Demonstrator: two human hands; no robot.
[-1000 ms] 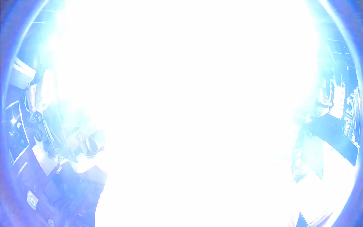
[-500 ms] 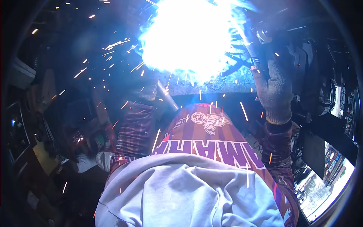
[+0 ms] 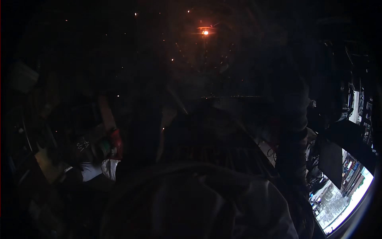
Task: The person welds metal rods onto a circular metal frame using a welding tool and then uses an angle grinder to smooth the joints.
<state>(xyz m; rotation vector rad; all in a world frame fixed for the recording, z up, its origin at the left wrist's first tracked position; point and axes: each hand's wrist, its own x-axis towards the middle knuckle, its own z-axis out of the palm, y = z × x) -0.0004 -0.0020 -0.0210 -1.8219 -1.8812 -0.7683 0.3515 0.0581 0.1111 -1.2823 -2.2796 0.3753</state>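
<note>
The view is almost black. A small orange glowing spot (image 3: 205, 32) sits at the top centre, with a few faint sparks scattered around it. My right forearm (image 3: 293, 159) rises as a dark shape on the right; my right hand (image 3: 292, 99) is only a dim outline below and right of the glow. My left arm (image 3: 139, 135) reaches up on the left, and my left hand is lost in the dark. A thin horizontal metal edge (image 3: 230, 96) shows faintly under the glow. My light apron (image 3: 199, 199) fills the lower middle.
Dim clutter lies at the left, with a red and green object (image 3: 113, 145) and a yellowish piece (image 3: 47, 161). A bright opening (image 3: 342, 199) with daylight shows at the lower right, beside dark equipment (image 3: 330, 159).
The blinding blue-white arc has gone out, leaving only a small orange glow and fading sparks. The scene has turned dark; my arms seem to hold the same position.
</note>
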